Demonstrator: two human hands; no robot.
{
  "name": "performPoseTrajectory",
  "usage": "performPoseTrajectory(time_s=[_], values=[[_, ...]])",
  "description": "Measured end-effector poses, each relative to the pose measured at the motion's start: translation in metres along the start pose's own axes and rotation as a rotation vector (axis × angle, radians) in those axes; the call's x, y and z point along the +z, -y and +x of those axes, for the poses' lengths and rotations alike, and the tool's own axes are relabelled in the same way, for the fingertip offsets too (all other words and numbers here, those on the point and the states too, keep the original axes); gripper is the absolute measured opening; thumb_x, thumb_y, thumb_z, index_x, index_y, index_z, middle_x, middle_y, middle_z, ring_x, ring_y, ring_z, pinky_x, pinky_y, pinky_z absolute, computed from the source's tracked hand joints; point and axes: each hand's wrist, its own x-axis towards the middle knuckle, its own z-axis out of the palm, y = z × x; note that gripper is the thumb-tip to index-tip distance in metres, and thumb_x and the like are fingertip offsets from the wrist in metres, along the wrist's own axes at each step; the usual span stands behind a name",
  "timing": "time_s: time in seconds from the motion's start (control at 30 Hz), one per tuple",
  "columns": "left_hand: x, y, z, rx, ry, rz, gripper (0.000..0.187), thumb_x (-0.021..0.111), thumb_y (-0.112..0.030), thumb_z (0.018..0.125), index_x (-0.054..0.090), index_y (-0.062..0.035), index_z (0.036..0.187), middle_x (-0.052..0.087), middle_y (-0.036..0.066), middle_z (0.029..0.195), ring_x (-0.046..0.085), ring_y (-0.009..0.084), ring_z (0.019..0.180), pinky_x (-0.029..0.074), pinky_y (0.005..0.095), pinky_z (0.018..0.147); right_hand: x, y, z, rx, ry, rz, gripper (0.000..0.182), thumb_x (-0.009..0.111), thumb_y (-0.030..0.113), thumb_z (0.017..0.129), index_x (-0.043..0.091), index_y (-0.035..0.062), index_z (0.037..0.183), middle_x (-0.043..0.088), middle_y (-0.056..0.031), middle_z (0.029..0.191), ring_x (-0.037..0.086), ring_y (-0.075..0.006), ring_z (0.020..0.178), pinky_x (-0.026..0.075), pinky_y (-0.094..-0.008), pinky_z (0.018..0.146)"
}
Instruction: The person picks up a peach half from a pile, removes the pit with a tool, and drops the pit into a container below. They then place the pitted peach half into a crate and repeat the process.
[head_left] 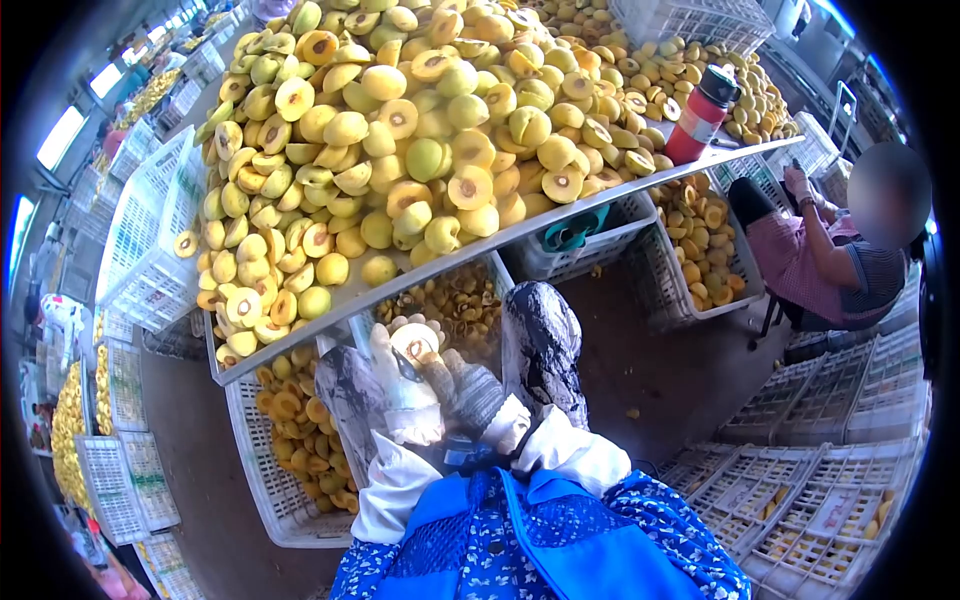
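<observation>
My left hand [398, 400], in a white glove, is closed around a halved yellow peach [414, 342] with its cut face up, just below the table edge. My right hand [470, 395], in a grey knit glove, presses against the peach from the right and grips a small dark tool [406, 367] whose tip sits at the fruit. Both hands are above my lap, between my knees in patterned trousers [541, 340]. White sleeve covers and a blue apron [520, 540] lie below them.
A slanted metal table [350, 297] bears a big heap of peach halves [400, 130] and a red bottle [700, 113]. White crates of fruit [285, 440] [700, 250] stand under it. A co-worker [835, 265] sits at right. Stacked crates [800, 490] lie at lower right.
</observation>
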Motion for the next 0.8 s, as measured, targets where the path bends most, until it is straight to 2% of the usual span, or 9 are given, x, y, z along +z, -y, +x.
performPoseTrajectory(time_s=[0.13, 0.17, 0.27, 0.37, 0.5, 0.6, 0.63, 0.67, 0.8], values=[[-0.007, 0.003, 0.003, 0.075, -0.003, 0.116, 0.034, 0.052, -0.037, 0.092, 0.053, -0.0039, 0.099, 0.063, 0.015, 0.089, 0.064, 0.0297, 0.074, 0.056, 0.0381, 0.064, -0.009, 0.006, 0.002, -0.063, 0.000, 0.016, 0.036, 0.035, 0.038, 0.094, 0.049, 0.0052, 0.102, 0.056, -0.0249, 0.078, 0.058, -0.0420, 0.070, 0.043, -0.0534, 0.059], [-0.008, 0.004, 0.005, 0.106, 0.000, 0.147, 0.035, 0.051, -0.038, 0.092, 0.053, -0.0038, 0.099, 0.063, 0.015, 0.089, 0.064, 0.0294, 0.074, 0.056, 0.0379, 0.063, 0.000, -0.003, 0.004, 0.052, 0.060, 0.056, 0.031, 0.040, 0.030, 0.092, 0.049, 0.0029, 0.104, 0.055, -0.0259, 0.081, 0.057, -0.0425, 0.068, 0.043, -0.0526, 0.058], [-0.006, 0.006, 0.003, 0.140, -0.003, 0.172, 0.036, 0.049, -0.039, 0.093, 0.052, -0.0033, 0.098, 0.063, 0.015, 0.088, 0.064, 0.0283, 0.072, 0.056, 0.0369, 0.062, -0.007, -0.002, 0.003, -0.341, -0.083, -0.065, 0.050, 0.060, 0.009, 0.069, 0.047, -0.0006, 0.116, 0.053, -0.0201, 0.085, 0.056, -0.0378, 0.066, 0.043, -0.0465, 0.053], [-0.012, 0.007, 0.006, 0.174, 0.004, 0.249, 0.037, 0.047, -0.039, 0.094, 0.051, -0.0028, 0.097, 0.062, 0.015, 0.087, 0.064, 0.0274, 0.070, 0.056, 0.0362, 0.061, -0.011, 0.001, 0.005, -0.371, -0.079, -0.019, 0.055, 0.061, 0.011, 0.067, 0.046, -0.0028, 0.118, 0.054, -0.0201, 0.085, 0.056, -0.0390, 0.073, 0.044, -0.0459, 0.057], [-0.015, 0.014, 0.017, 0.285, -0.004, 0.355, 0.034, 0.044, -0.035, 0.095, 0.051, -0.0027, 0.090, 0.062, 0.016, 0.079, 0.061, 0.0252, 0.061, 0.053, 0.0334, 0.055, -0.006, -0.003, 0.008, -0.333, -0.085, 0.119, 0.030, 0.046, 0.013, 0.084, 0.052, 0.0020, 0.111, 0.057, -0.0222, 0.090, 0.057, -0.0405, 0.076, 0.047, -0.0459, 0.065], [-0.038, 0.024, 0.034, 0.330, 0.042, 0.413, 0.042, 0.039, -0.040, 0.097, 0.054, -0.0005, 0.092, 0.063, 0.015, 0.081, 0.062, 0.0246, 0.059, 0.053, 0.0321, 0.052, 0.018, -0.026, 0.010, -0.389, -0.106, 0.126, 0.031, 0.047, 0.014, 0.085, 0.052, 0.0014, 0.112, 0.058, -0.0216, 0.092, 0.058, -0.0396, 0.080, 0.048, -0.0441, 0.068], [-0.034, 0.019, 0.028, 0.268, 0.027, 0.406, 0.042, 0.039, -0.040, 0.096, 0.054, -0.0007, 0.092, 0.064, 0.015, 0.080, 0.062, 0.0249, 0.059, 0.053, 0.0322, 0.051, 0.005, -0.021, 0.011, -0.397, 0.013, 0.102, 0.051, 0.063, 0.015, 0.066, 0.048, -0.0056, 0.111, 0.057, -0.0237, 0.093, 0.057, -0.0411, 0.082, 0.047, -0.0452, 0.070], [-0.029, 0.016, 0.022, 0.201, 0.009, 0.400, 0.042, 0.040, -0.040, 0.096, 0.054, -0.0008, 0.092, 0.064, 0.016, 0.080, 0.062, 0.0251, 0.058, 0.053, 0.0323, 0.050, 0.010, -0.031, 0.012, -0.454, -0.019, 0.181, 0.038, 0.060, 0.019, 0.076, 0.051, -0.0027, 0.105, 0.058, -0.0223, 0.088, 0.057, -0.0399, 0.079, 0.047, -0.0437, 0.069], [-0.023, 0.009, 0.015, 0.130, 0.082, 0.377, 0.035, 0.045, -0.030, 0.095, 0.054, 0.0000, 0.080, 0.063, 0.017, 0.069, 0.062, 0.0247, 0.052, 0.051, 0.0317, 0.046, -0.038, 0.009, 0.011, 0.511, 0.484, 1.015, 0.043, 0.050, 0.048, 0.089, 0.057, 0.0062, 0.096, 0.056, -0.0065, 0.069, 0.051, -0.0167, 0.050, 0.041, -0.0276, 0.044]])
